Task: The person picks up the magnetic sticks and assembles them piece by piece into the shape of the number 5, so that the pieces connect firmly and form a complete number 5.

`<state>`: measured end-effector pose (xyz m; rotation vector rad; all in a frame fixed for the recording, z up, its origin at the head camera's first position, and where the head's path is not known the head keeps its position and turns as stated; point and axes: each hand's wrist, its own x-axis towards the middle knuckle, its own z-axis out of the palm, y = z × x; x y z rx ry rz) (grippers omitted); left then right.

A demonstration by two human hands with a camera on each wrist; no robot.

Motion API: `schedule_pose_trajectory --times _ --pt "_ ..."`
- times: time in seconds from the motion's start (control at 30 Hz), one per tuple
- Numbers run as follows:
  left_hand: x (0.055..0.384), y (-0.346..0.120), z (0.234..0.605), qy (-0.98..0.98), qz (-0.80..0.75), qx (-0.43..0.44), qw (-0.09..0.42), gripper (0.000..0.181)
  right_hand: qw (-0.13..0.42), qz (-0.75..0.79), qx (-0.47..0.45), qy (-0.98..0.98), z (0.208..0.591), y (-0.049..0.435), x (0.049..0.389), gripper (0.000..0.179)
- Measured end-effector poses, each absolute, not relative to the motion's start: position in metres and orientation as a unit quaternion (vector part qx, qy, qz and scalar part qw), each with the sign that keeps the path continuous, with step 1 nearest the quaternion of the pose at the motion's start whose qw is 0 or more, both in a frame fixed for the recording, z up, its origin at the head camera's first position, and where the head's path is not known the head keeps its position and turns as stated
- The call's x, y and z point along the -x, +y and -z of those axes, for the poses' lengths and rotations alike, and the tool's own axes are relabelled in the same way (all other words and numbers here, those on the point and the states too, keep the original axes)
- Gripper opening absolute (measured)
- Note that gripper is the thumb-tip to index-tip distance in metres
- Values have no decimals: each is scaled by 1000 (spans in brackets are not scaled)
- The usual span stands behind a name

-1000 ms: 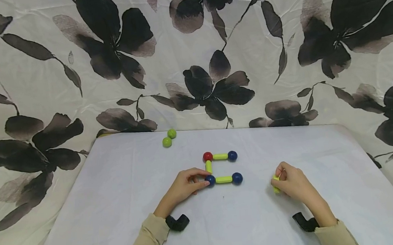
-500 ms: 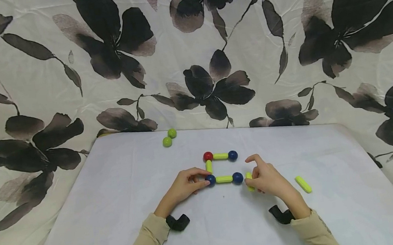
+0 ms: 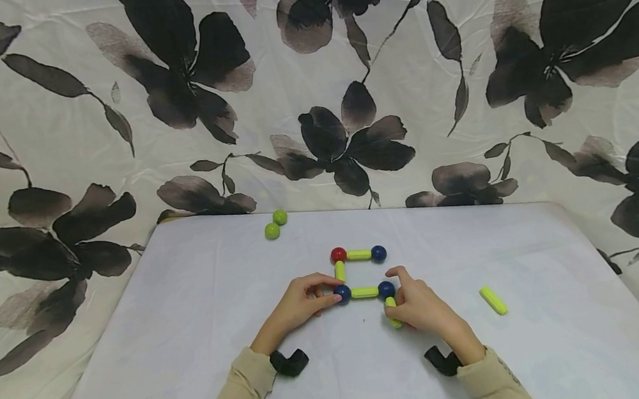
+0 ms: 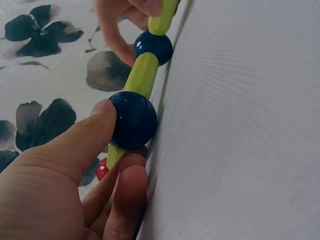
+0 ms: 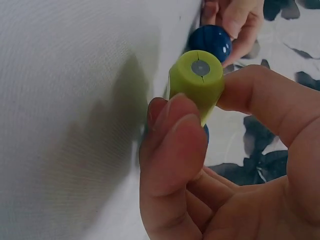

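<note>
In the right hand (image 3: 419,305), pinches a lime rod (image 5: 196,91) between thumb and fingers, narrowed to little more than the rod's own breadth; reaches one finger out alongside a blue ball (image 3: 386,290), with contact there impossible to tell. Has that ball straight off the rod's far end, on the side toward the surface's (image 3: 325,379) far edge, seemingly touching. Runs the rod's long axis from the ball toward the near edge, with a slight slant to the right edge; stands far closer to this ball with the right hand than with the left hand (image 3: 303,299).

In the left hand, pinches a second blue ball (image 4: 132,120) from its left-edge side, with thumb and fingers parted only about as wide as the ball. Joined to the first ball by a crosswise rod (image 3: 365,292), roughly parallel to the far edge. Linked toward the far edge by a side rod (image 3: 341,273) to a red ball (image 3: 338,255), then toward the right edge by a far rod (image 3: 359,255) to a third blue ball (image 3: 379,254).

Farther out, shows a loose rod (image 3: 493,300) slanting toward the right edge, well apart from the right hand, and two green balls (image 3: 272,231) by the far edge, nearer its left corner.
</note>
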<state>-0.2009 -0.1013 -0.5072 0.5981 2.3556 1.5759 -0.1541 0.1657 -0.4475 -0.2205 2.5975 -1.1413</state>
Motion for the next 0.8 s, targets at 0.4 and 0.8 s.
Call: schedule_pose_trajectory --times 0.4,0.8 --pt "201 -102 507 809 -538 -206 117 28 209 423 106 875 449 177 169 45" --pt "200 -102 506 809 -537 -209 114 28 236 486 67 839 457 184 186 31"
